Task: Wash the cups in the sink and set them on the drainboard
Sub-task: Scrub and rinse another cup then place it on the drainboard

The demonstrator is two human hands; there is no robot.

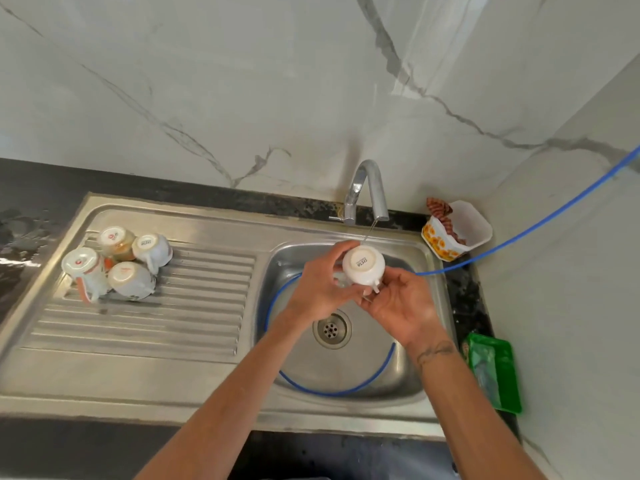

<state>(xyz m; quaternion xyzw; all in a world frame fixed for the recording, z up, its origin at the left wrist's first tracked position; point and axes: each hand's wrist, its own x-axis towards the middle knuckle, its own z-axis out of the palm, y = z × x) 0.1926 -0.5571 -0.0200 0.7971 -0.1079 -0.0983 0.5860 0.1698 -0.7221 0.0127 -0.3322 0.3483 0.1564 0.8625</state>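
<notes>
I hold a white cup (363, 265) bottom-up over the steel sink (346, 362), under a thin stream from the tap (369, 192). My left hand (318, 285) grips the cup's left side, thumb over its rim edge. My right hand (401, 306) pinches the cup at its handle from below right. Several washed cups (117, 265) sit upside down in a cluster at the back left of the ribbed drainboard (156, 323).
A blue hose (519, 233) runs from the right wall into the basin and loops round the drain (331, 329). A flowered white tub (457, 230) with scrubbers stands at the back right. A green packet (491, 372) lies on the dark counter on the right.
</notes>
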